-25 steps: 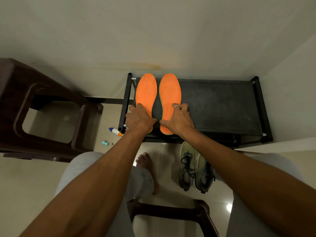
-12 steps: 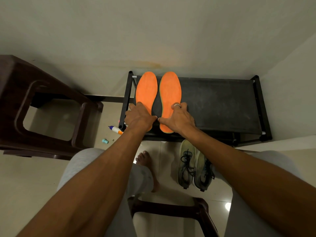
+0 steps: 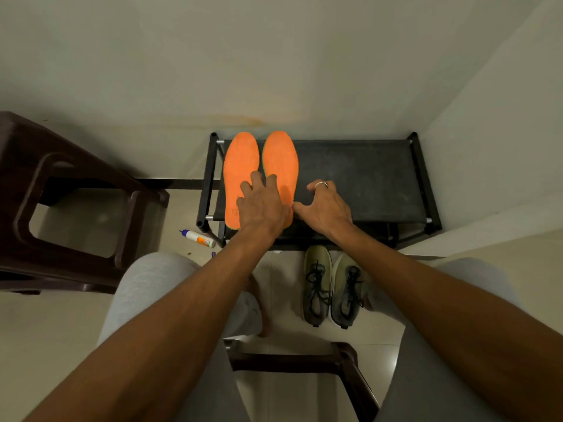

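Two orange insoles lie side by side, toes toward the wall, on the left end of a low black shoe rack (image 3: 359,175). The left insole (image 3: 239,166) and the right insole (image 3: 281,156) nearly touch. My left hand (image 3: 263,205) lies flat across the heel ends of both, fingers spread. My right hand (image 3: 324,205) rests on the rack's black top just right of the insoles, fingers loosely curled, thumb near the right insole's edge, a ring on one finger.
A pair of grey-green laced sneakers (image 3: 333,287) stands on the floor before the rack. A glue bottle (image 3: 198,238) lies by the rack's left leg. A dark brown plastic stool (image 3: 61,202) stands at left. Another stool's edge (image 3: 292,360) is between my knees. Walls close behind and right.
My left hand slid right to cover the heels of both insoles. My right hand came off the right insole onto the bare rack top beside it.
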A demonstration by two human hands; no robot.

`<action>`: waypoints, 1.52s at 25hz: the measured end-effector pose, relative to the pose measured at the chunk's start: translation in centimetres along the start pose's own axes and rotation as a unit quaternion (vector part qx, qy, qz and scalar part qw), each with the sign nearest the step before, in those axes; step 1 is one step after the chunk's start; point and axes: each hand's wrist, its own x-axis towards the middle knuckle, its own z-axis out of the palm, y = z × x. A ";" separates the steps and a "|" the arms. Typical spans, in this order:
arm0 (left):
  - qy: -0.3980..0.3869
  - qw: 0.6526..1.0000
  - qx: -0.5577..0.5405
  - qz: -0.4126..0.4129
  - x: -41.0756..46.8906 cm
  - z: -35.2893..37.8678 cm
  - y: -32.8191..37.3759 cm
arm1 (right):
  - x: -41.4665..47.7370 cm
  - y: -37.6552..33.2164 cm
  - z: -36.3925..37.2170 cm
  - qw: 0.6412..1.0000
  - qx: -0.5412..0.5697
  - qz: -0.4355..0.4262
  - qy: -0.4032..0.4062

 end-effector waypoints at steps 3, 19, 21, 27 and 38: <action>0.052 0.995 0.007 0.086 -3.4 1.0 2.1 | -1.6 2.2 -2.1 0.999 0.024 0.004 0.042; -0.280 0.953 0.015 0.113 -7.4 13.5 5.3 | -6.6 17.6 -0.1 0.980 -0.046 0.167 -0.096; -0.301 0.949 0.011 0.096 -6.5 15.6 5.8 | -5.8 20.3 2.1 0.972 -0.049 0.189 -0.134; -0.361 0.931 -0.047 0.035 -3.9 23.5 5.9 | -6.7 27.0 10.7 0.945 0.019 0.268 -0.184; -0.437 0.898 0.046 -0.003 -1.5 33.9 1.4 | -1.9 32.7 19.8 0.932 -0.040 0.287 -0.218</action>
